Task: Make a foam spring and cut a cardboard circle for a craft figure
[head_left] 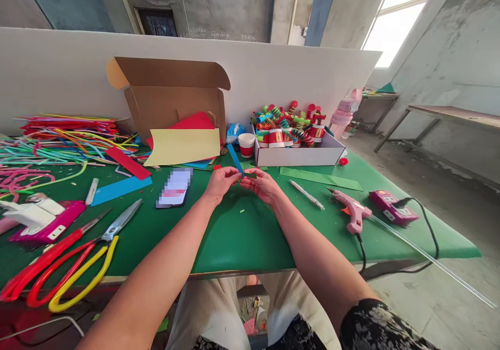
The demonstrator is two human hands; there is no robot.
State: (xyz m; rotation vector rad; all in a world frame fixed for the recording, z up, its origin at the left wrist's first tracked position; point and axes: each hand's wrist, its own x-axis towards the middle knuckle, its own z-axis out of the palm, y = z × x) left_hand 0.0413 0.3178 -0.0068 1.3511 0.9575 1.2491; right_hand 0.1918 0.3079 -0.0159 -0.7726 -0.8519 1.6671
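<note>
Here, a blue paper strip [236, 160] is pinched at its lower end near the centre of the frame, its upper end tilted leftward, by the fingertips of the left hand [223, 185] and the right hand [262, 185], which are brought together above the green desk [242, 240]. Behind them, a paper cup [246, 145] is set just beside a white box [299, 157] filled with colourful figures [289, 123]. A phone [174, 188] is laid left of centre, and a pink glue gun [354, 213] at right.
</note>
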